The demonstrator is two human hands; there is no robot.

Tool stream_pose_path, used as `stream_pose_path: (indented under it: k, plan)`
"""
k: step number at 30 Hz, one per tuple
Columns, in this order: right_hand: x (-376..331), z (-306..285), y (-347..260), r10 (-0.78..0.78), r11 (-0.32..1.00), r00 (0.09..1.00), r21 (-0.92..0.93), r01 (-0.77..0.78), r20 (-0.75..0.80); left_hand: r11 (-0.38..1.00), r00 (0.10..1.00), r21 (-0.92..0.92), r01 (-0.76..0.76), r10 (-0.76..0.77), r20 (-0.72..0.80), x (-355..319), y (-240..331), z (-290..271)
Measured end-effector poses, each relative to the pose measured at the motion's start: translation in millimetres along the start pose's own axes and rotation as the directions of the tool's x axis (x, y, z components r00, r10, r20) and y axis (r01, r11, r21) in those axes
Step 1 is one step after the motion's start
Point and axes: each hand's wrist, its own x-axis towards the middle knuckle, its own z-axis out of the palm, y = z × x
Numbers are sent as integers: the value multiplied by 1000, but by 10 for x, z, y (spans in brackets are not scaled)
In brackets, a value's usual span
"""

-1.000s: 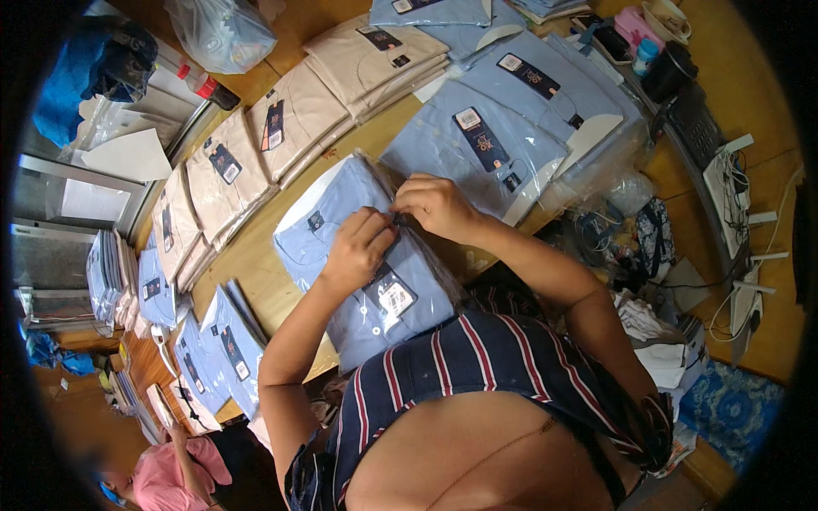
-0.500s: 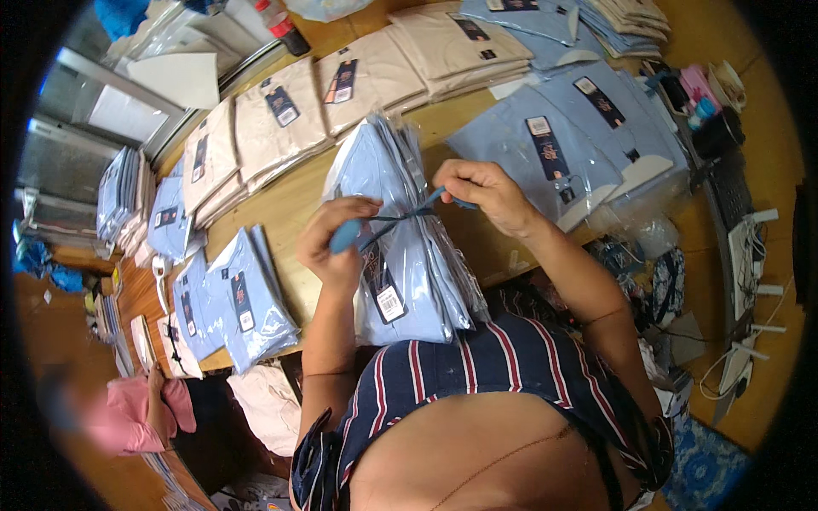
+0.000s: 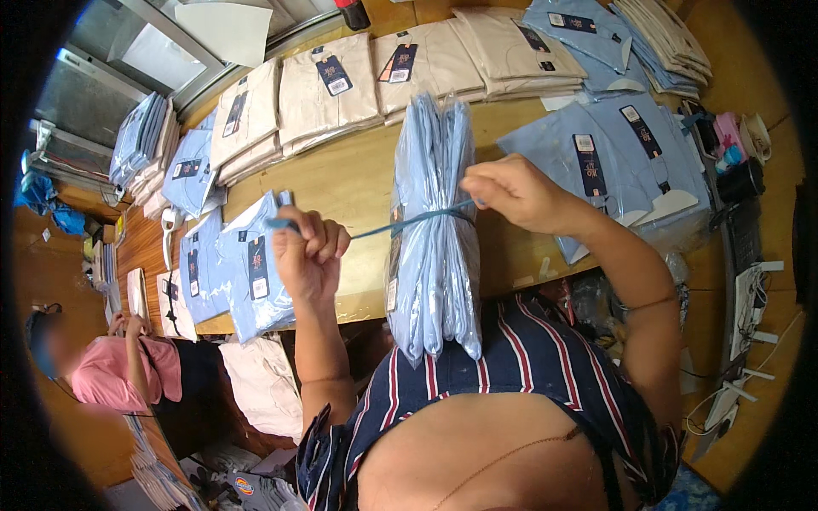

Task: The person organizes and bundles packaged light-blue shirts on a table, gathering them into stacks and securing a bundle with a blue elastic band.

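A bundle of folded light blue shirts [image 3: 433, 302] in clear plastic bags rests against my front at the table's near edge, its folded edges facing up. Around its middle runs a thin blue cloth strip [image 3: 371, 231], which pinches the shirts inward. My left hand [image 3: 308, 255], left of the bundle, is closed on one end of this strip, and a short tail sticks out past the fingers. From there the strip stretches taut to the bundle. My right hand [image 3: 528, 198] is pinched on the other end, close to the bundle's right side.
Bagged beige shirts [image 3: 298, 102] lie in a row along the table's [image 3: 345, 183] far side. More bagged blue shirts [image 3: 550, 149] sit at the right, others [image 3: 234, 255] at the left. A person in a pink top [image 3: 111, 375] is at the far left.
The shirt bundle has turned so its folded edges face up. My hands have moved apart, the left one outward, and the strip is drawn tight around the middle. My view has shifted too.
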Motion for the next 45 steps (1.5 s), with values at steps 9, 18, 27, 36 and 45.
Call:
stream_pose_path:
  k: [9,18,27,36,45]
  plan:
    - [457,500,-329,-175,636,949,-706,311,260,645,980,737,-201,139,145,980,138,384]
    - [654,676,-285,-202,712,940,-618,334,276,567,974,807,163,37,-222,-87,22,28]
    - [620,715,-240,-259,857,940,-395,330,224,865,972,499,-58,163,-170,-33,-136,-2]
    - [446,665,-104,-133,388,974,894,222,-184,992,993,49,-119,119,3,78,-361,88]
    - [-42,302,35,-22,624,993,775,102,-113,988,989,-51,146,-146,21,98,-461,197]
